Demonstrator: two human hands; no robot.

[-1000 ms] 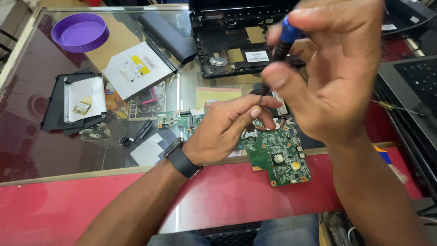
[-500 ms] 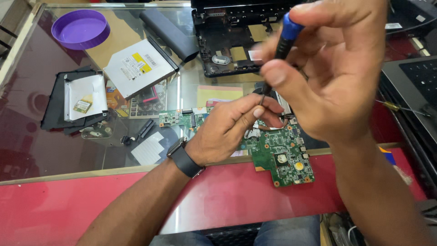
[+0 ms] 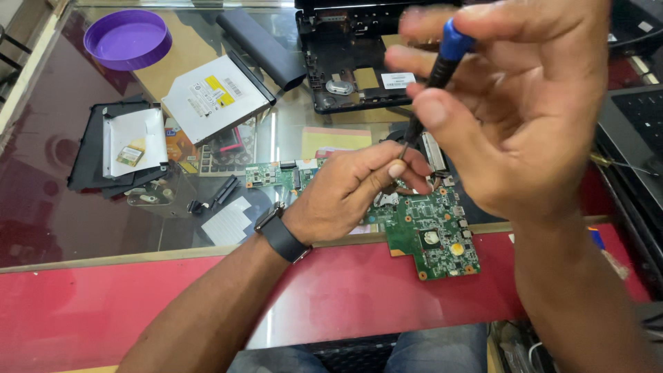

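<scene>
My right hand [image 3: 514,117] is raised close to the camera, its fingers wrapped round a screwdriver [image 3: 436,76] with a blue cap and black shaft pointing down. Below it my left hand [image 3: 356,190], with a dark watch on the wrist, rests on a green circuit board [image 3: 431,231] and pinches the screwdriver's tip area with thumb and forefinger. The board lies across the glass counter [image 3: 41,207] and its red front strip. What sits under the fingertips is hidden.
An opened black laptop base [image 3: 345,65] lies behind the board. Left of it are a silver optical drive [image 3: 214,97], a black battery bar [image 3: 262,48], a purple lid [image 3: 128,38], a black cover with a metal caddy [image 3: 131,141] and loose small parts. Another laptop [image 3: 639,131] sits at the right.
My right hand with the screwdriver has shifted slightly and turned in the fingers. The left hand stays on the board.
</scene>
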